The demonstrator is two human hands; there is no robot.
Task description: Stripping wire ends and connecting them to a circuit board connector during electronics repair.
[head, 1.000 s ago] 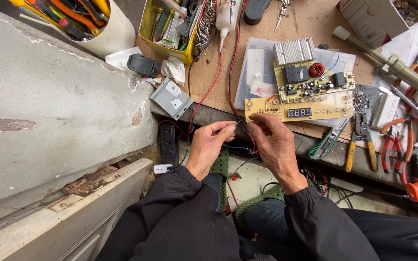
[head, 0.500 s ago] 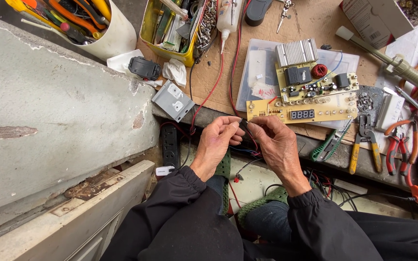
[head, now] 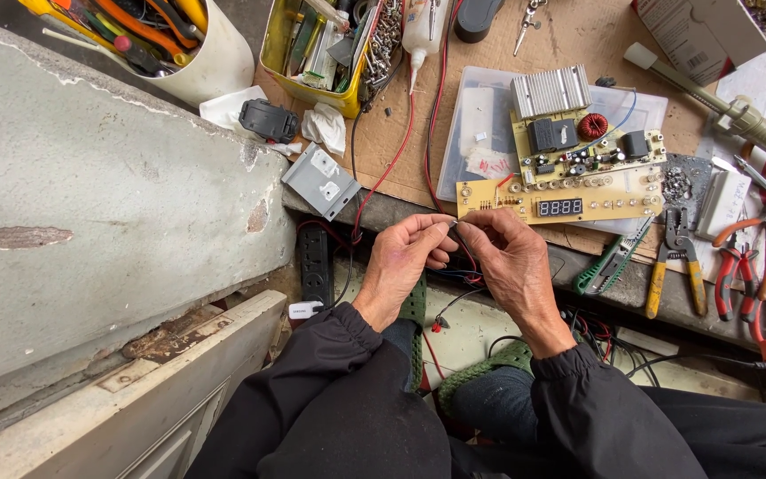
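My left hand (head: 402,263) and my right hand (head: 507,262) meet fingertip to fingertip over my lap, just below the bench edge. Both pinch thin wires (head: 465,266), red, blue and black, that hang down between them. Directly above the hands lies a yellow circuit board (head: 569,177) with a dark digit display, a silver heat sink and a red coil. It rests on a clear plastic sheet (head: 480,124). A red lead (head: 392,168) runs from the bench top down toward my left hand.
Pliers and cutters (head: 676,257) lie right of the board, red-handled ones (head: 746,266) further right. A yellow bin of parts (head: 312,53) and a white tub of screwdrivers (head: 206,62) stand at the back left. A black power strip (head: 316,262) hangs by a worn concrete ledge (head: 108,204).
Both hands have stayed together on the wires, with the fingers shifting slightly. The view has drifted a little; nothing else moved.
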